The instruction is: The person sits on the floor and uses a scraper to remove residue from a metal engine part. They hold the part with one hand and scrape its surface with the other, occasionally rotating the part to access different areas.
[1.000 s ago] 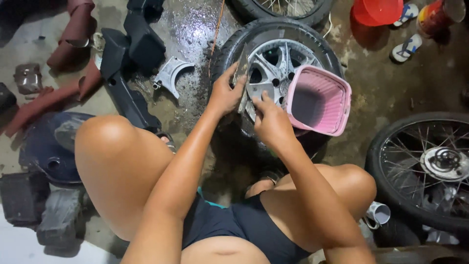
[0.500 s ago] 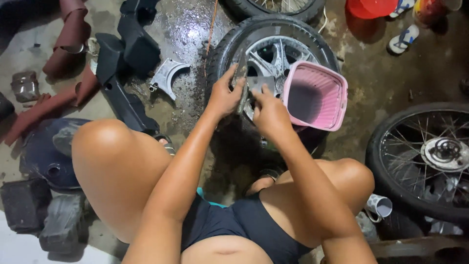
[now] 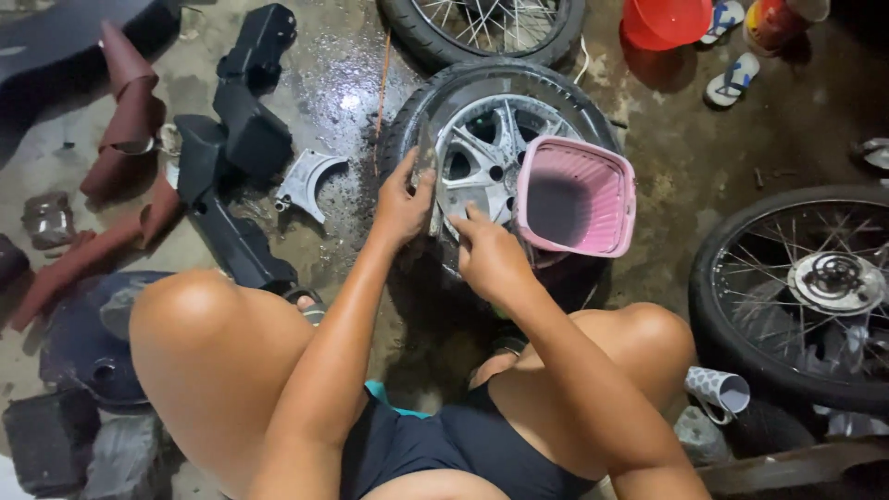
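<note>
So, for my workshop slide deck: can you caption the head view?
Left hand and right hand on a grey alloy wheel lying on wet concrete, pink basket resting on it.

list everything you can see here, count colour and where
alloy wheel: 1, silver rim, black tyre, flat on wet floor, centre
basket: 1, pink, on the wheel's right side
spoked wheels: 2, black, right edge and top
bucket: 1, red, top right
sandals: 2, pale, top right
black body panels: several, left of wheel
maroon panels: several, far left
cup: 1, patterned, lower right
left hand: on tyre edge
right hand: on rim
</note>
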